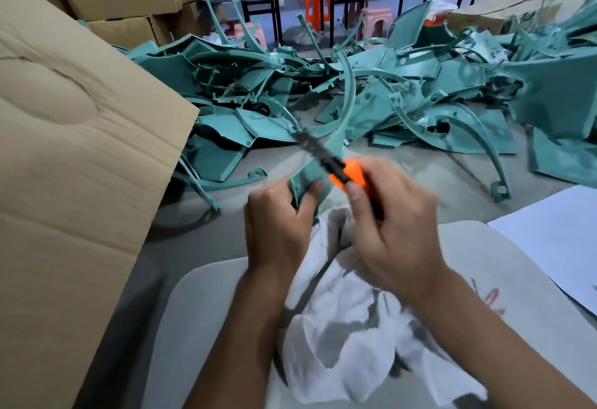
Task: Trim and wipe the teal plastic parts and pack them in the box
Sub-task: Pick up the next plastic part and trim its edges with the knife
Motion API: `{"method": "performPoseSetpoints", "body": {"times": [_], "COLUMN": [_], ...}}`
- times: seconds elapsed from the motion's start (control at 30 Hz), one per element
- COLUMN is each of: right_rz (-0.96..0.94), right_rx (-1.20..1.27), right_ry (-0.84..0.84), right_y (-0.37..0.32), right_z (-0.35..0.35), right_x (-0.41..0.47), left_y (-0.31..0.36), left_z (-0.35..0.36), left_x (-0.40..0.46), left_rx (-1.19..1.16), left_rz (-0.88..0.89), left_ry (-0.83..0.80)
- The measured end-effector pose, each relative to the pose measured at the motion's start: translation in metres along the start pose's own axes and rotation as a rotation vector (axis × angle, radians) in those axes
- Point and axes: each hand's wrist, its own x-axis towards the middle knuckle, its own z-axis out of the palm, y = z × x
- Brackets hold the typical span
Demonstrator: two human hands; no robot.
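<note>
Fingers [310, 197] of the left hand [277, 227] curl round the lower end of a curved, glossy teal plastic part [326, 147], held just above the crumpled white cloth [349, 337] on the lap. The right hand [391, 227] grips an orange-and-black knife [336, 166], blurred, laid against the part. Beyond the cloth lies a tangled pile of teal parts [387, 92]; left of it stands a cardboard box [74, 166], with bare grey floor [420, 166] between.

Head-worn camera looks forward and down, close over the lap.
</note>
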Motion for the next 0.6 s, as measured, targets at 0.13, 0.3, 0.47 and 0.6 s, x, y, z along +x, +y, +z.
{"method": "performPoseSetpoints", "body": {"times": [0.13, 0.3, 0.47, 0.6], "right_rz": [0.017, 0.107, 0.18, 0.248], "right_rx": [-0.001, -0.062, -0.169, -0.23], "right_ry": [-0.163, -0.07, 0.063, 0.129], "right_y": [-0.004, 0.009, 0.04, 0.059], "right_z": [0.009, 0.005, -0.01, -0.022], "right_x": [-0.004, -0.004, 0.003, 0.005], "left_y": [0.0, -0.003, -0.005, -0.005], "left_z": [-0.001, 0.0, -0.005, -0.012], "left_x": [-0.001, 0.001, 0.001, 0.002], "left_rx": [0.021, 0.03, -0.032, -0.04], "left_rz": [0.009, 0.058, 0.106, 0.12], "left_ry": [-0.034, -0.05, -0.076, -0.125]}}
